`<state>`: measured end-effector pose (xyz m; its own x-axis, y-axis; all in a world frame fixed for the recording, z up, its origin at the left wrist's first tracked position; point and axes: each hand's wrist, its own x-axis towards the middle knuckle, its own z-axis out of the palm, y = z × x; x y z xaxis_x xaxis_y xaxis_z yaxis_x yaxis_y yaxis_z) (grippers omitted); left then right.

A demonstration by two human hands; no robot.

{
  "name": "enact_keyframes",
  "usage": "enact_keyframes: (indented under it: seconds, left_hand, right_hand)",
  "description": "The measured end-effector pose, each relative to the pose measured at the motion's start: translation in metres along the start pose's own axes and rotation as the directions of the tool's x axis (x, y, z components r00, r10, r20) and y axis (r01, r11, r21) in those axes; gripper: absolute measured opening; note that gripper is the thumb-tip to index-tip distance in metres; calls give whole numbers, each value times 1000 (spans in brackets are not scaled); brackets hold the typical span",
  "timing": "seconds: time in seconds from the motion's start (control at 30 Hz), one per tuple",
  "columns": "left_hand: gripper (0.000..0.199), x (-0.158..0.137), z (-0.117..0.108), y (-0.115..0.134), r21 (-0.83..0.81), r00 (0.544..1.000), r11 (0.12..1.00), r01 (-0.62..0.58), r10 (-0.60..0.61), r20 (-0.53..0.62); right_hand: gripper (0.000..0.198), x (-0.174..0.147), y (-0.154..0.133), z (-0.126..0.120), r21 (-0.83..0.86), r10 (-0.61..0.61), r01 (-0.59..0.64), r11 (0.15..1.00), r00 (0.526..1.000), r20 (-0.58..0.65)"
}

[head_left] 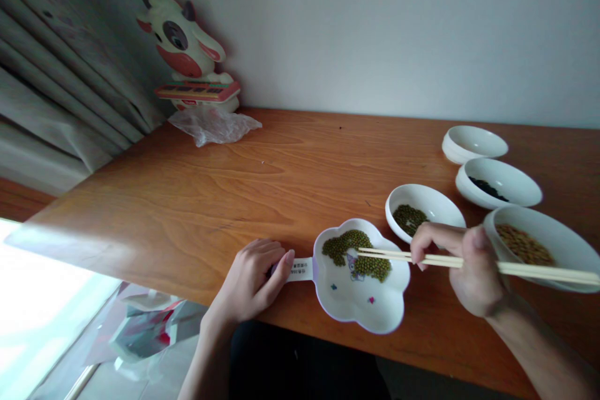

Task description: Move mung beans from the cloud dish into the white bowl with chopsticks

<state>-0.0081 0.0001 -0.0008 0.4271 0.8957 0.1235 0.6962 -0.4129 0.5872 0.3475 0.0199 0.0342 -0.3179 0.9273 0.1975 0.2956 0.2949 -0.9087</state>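
A white flower-shaped dish (356, 309) with a purple rim and a short handle lies near the table's front edge. My left hand (255, 275) is closed round the end of its handle, which carries a printed label (300, 270). Green mung beans (349, 247) are spread over the far half of the dish. In my right hand (473, 265) is a pair of light wooden chopsticks (431, 258), held nearly level. Their tips reach in among the beans. Just beyond this hand stands a white bowl (440, 203) with more green beans (410, 217) in it.
On the right are a bowl (574, 244) of tan beans (525, 244), a bowl (515, 172) with dark pieces (487, 187) and another white bowl (473, 137). A cow toy with a keyboard (192, 56) and crumpled clear plastic (213, 125) stand at the back left.
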Motion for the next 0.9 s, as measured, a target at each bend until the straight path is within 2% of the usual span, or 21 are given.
enact_keyframes:
  seconds: [0.37, 0.6, 0.9]
  left_hand:
    - [34, 0, 0, 0, -8, 1000, 1000, 3, -3, 0]
    - [34, -1, 0, -1, 1, 1000, 1000, 4, -4, 9]
    - [34, 1, -1, 1, -19, 1000, 1000, -10, 9, -10]
  right_hand:
    - [85, 3, -3, -3, 92, -5, 17, 996, 992, -128]
    - [82, 0, 1, -2, 28, 9, -9, 1000, 1000, -4]
    - [81, 0, 6, 3, 3, -11, 11, 1000, 1000, -9]
